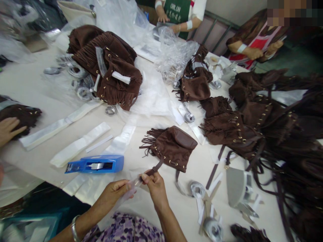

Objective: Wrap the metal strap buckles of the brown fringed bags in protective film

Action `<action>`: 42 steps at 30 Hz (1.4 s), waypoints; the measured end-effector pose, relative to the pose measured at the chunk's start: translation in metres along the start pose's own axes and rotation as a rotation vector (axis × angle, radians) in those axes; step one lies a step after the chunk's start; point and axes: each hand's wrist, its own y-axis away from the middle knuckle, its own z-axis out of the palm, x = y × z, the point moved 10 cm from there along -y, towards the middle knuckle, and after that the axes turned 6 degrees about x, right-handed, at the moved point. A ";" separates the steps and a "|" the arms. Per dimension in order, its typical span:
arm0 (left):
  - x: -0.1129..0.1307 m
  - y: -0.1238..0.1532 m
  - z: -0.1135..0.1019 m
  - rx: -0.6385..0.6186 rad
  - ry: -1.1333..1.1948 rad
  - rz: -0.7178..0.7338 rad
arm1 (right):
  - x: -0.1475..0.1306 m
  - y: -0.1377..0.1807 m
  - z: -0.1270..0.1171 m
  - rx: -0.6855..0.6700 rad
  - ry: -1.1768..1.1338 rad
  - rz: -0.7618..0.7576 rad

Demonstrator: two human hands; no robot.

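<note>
The fringed drawstring bag [174, 148] is dark brown, its eyelets [176, 164] gold; one tape dispenser [116, 163] blue; the tabletop [45, 101] off-white; the wearer's garment [126, 229] blotched purple-and-white.

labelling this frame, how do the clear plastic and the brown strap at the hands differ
The plastic is see-through; the strap is dark brown. The left hand holds the plastic; the right hand pinches the strap. Both meet between the hands.
</note>
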 end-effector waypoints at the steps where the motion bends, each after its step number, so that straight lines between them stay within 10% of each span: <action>1: 0.000 0.000 0.002 -0.006 -0.002 0.007 | 0.002 0.000 0.000 0.000 -0.006 0.015; 15: -0.002 0.007 0.019 -0.068 0.027 0.055 | 0.027 0.010 -0.005 0.137 -0.126 0.156; 23: 0.024 0.018 0.015 0.136 -0.306 0.263 | 0.035 0.015 -0.002 0.209 -0.252 0.198; 36: 0.003 0.002 0.020 0.081 0.087 0.077 | 0.045 0.014 -0.017 0.243 -0.074 0.094; 42: 0.022 0.015 0.012 0.191 -0.202 0.199 | 0.055 0.019 -0.022 0.312 -0.062 0.116</action>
